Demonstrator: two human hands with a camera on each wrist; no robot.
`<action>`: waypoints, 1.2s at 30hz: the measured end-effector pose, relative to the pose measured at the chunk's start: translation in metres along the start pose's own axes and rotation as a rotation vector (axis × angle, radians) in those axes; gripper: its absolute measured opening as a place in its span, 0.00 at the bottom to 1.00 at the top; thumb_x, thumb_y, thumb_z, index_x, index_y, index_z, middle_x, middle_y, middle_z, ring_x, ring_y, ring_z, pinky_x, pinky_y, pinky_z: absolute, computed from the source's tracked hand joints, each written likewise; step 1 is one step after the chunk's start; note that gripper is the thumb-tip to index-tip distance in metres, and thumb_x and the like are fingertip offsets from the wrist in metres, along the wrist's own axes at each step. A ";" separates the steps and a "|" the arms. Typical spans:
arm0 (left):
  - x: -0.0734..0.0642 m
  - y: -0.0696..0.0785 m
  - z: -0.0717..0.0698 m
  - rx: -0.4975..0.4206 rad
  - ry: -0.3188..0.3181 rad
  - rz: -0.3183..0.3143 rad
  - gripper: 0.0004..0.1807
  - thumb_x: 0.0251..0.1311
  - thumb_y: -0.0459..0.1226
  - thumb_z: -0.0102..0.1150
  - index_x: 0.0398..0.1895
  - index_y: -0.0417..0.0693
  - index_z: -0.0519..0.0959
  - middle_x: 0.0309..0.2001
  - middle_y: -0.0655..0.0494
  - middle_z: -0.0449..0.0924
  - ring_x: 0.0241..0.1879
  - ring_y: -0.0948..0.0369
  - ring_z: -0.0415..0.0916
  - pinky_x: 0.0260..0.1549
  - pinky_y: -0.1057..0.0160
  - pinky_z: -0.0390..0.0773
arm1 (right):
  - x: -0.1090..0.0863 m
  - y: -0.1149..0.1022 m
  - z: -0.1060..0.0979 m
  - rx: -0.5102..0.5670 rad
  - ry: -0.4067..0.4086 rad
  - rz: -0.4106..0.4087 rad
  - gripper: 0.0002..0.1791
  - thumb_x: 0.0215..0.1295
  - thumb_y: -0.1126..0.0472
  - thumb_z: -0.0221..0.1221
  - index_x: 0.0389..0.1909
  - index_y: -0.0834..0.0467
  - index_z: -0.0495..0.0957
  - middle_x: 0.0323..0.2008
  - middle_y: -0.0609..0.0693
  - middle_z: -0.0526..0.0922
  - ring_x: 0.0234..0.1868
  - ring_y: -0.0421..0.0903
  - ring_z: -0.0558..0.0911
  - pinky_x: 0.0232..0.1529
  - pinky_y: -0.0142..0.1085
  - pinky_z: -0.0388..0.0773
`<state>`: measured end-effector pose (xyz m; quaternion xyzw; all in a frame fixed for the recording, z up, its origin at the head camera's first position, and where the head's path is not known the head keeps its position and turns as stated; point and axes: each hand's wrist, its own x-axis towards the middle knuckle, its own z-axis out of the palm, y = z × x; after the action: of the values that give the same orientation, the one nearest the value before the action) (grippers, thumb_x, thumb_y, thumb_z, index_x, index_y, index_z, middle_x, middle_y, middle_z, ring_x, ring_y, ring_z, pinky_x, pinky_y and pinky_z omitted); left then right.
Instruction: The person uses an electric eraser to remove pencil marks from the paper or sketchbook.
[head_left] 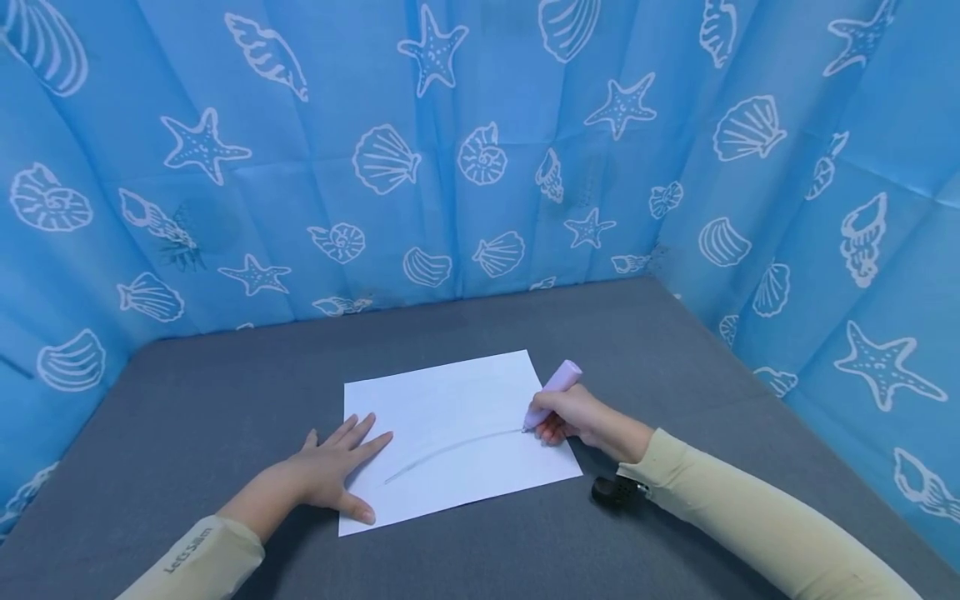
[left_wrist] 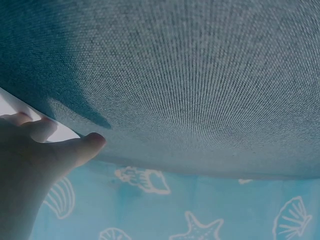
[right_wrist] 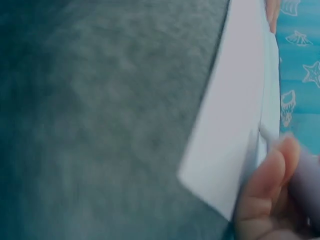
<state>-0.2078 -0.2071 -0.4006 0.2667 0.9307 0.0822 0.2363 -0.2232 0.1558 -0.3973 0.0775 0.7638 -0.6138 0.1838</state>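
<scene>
Noted from where I stand, left to right. Blue curtain (head_left: 300, 200) printed with white shells and starfish behind; grey cloth-covered table (head_left: 225, 392) below.

Left sleeve (head_left: 198, 562): pale, dark lettering. Left hand (head_left: 330, 471): palm down, holding nothing, fingers spread with their tips on the left part of a white sheet of paper (head_left: 427, 408), thumb at its near left corner.

Paper: lies ahead of and between both hands, long axis running left to right, right end slightly farther from the person. On it, one thin grey curved line (head_left: 455, 446), rising from lower left to the right portion. Its left end sits in the gap between left thumb and index finger, clear of both.

Key relation: lavender pen (head_left: 556, 386), thick-barrelled, tip at the line's right end, apparently touching the paper; barrel tilted, its blunt end up and to the right. Right hand (head_left: 576, 415) is much the nearer and grips the barrel between thumb and curled fingers, over the paper's right edge.

Black object (head_left: 613, 492) beside the right wrist, identity unclear; pale right sleeve (head_left: 750, 517) beyond. Containers: none seen.
</scene>
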 end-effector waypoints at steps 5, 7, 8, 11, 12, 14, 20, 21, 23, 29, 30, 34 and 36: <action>-0.001 0.001 -0.001 -0.001 0.003 -0.003 0.62 0.40 0.66 0.68 0.77 0.53 0.52 0.77 0.44 0.37 0.74 0.41 0.34 0.58 0.23 0.36 | 0.000 0.000 -0.001 0.015 -0.009 0.009 0.11 0.58 0.64 0.55 0.32 0.71 0.76 0.16 0.51 0.76 0.16 0.39 0.74 0.20 0.30 0.73; -0.001 0.002 -0.001 -0.003 0.003 -0.004 0.62 0.40 0.66 0.68 0.77 0.53 0.52 0.77 0.44 0.37 0.75 0.41 0.34 0.58 0.23 0.36 | 0.001 0.001 -0.002 0.031 -0.024 0.010 0.11 0.59 0.64 0.54 0.33 0.71 0.76 0.17 0.52 0.76 0.16 0.39 0.75 0.21 0.30 0.74; -0.001 0.002 -0.001 -0.001 0.002 -0.005 0.62 0.40 0.66 0.68 0.77 0.53 0.52 0.77 0.44 0.37 0.75 0.41 0.34 0.58 0.24 0.36 | 0.001 0.001 -0.003 0.042 -0.028 0.011 0.12 0.59 0.64 0.53 0.33 0.72 0.76 0.17 0.52 0.77 0.16 0.39 0.75 0.21 0.30 0.75; -0.001 0.002 -0.001 -0.001 0.000 -0.010 0.62 0.40 0.66 0.68 0.77 0.53 0.52 0.78 0.45 0.37 0.75 0.42 0.34 0.58 0.24 0.36 | 0.000 0.001 -0.003 0.061 -0.028 0.008 0.12 0.59 0.64 0.52 0.33 0.72 0.76 0.17 0.52 0.77 0.17 0.40 0.76 0.22 0.30 0.77; -0.001 0.002 -0.001 0.000 -0.002 -0.012 0.62 0.40 0.66 0.68 0.77 0.53 0.52 0.78 0.45 0.37 0.75 0.42 0.34 0.58 0.24 0.36 | 0.000 0.001 -0.003 0.057 -0.030 0.008 0.12 0.59 0.64 0.52 0.33 0.72 0.76 0.17 0.52 0.77 0.17 0.40 0.76 0.22 0.30 0.77; -0.001 0.002 -0.002 0.003 -0.003 -0.015 0.62 0.40 0.67 0.67 0.77 0.54 0.52 0.78 0.45 0.37 0.75 0.42 0.33 0.58 0.24 0.36 | 0.001 0.000 -0.003 0.050 -0.021 0.010 0.12 0.57 0.64 0.53 0.32 0.71 0.76 0.17 0.52 0.77 0.17 0.40 0.75 0.22 0.31 0.76; -0.001 0.002 -0.002 -0.002 -0.011 -0.018 0.62 0.40 0.67 0.67 0.77 0.54 0.51 0.78 0.45 0.36 0.75 0.42 0.33 0.58 0.24 0.36 | 0.003 0.001 0.001 0.032 0.009 0.009 0.10 0.55 0.65 0.54 0.31 0.71 0.76 0.16 0.51 0.76 0.15 0.40 0.74 0.20 0.30 0.73; -0.001 0.002 -0.002 -0.003 -0.012 -0.019 0.62 0.40 0.67 0.67 0.77 0.54 0.51 0.78 0.45 0.36 0.75 0.42 0.33 0.58 0.24 0.36 | 0.003 0.001 0.001 0.021 0.003 0.010 0.10 0.56 0.65 0.55 0.31 0.71 0.76 0.16 0.51 0.76 0.15 0.40 0.74 0.20 0.30 0.73; -0.001 0.002 -0.002 -0.003 -0.012 -0.018 0.62 0.40 0.67 0.67 0.77 0.54 0.51 0.78 0.45 0.36 0.75 0.42 0.33 0.58 0.24 0.35 | 0.003 0.001 0.001 -0.003 -0.016 0.017 0.10 0.56 0.65 0.55 0.30 0.70 0.76 0.16 0.52 0.76 0.15 0.40 0.74 0.19 0.30 0.72; -0.002 0.003 -0.003 0.009 -0.011 -0.021 0.62 0.41 0.66 0.67 0.77 0.53 0.51 0.78 0.44 0.36 0.75 0.41 0.33 0.58 0.24 0.36 | 0.001 -0.001 0.003 -0.013 -0.023 0.013 0.10 0.57 0.64 0.55 0.29 0.69 0.76 0.16 0.52 0.76 0.16 0.40 0.74 0.21 0.30 0.73; -0.002 0.003 -0.003 0.008 -0.012 -0.022 0.62 0.41 0.67 0.67 0.77 0.53 0.51 0.78 0.44 0.36 0.75 0.41 0.33 0.58 0.24 0.36 | 0.001 -0.001 0.003 -0.013 -0.015 0.009 0.10 0.57 0.64 0.55 0.29 0.69 0.76 0.16 0.52 0.76 0.16 0.40 0.74 0.21 0.30 0.73; -0.002 0.005 -0.003 0.001 -0.013 -0.022 0.62 0.40 0.66 0.67 0.77 0.53 0.52 0.78 0.44 0.36 0.75 0.41 0.34 0.58 0.24 0.36 | 0.001 -0.001 0.003 -0.018 0.001 0.008 0.10 0.58 0.63 0.55 0.29 0.69 0.76 0.16 0.52 0.75 0.16 0.41 0.74 0.20 0.30 0.72; -0.002 0.005 -0.003 -0.001 -0.011 -0.022 0.62 0.40 0.66 0.68 0.77 0.53 0.52 0.78 0.44 0.37 0.75 0.41 0.34 0.58 0.24 0.36 | 0.001 -0.001 0.002 -0.016 -0.004 0.010 0.10 0.58 0.63 0.55 0.30 0.69 0.76 0.17 0.52 0.75 0.16 0.41 0.73 0.20 0.30 0.72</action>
<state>-0.2055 -0.2037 -0.3956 0.2568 0.9322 0.0786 0.2427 -0.2243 0.1535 -0.3974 0.0787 0.7679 -0.6069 0.1894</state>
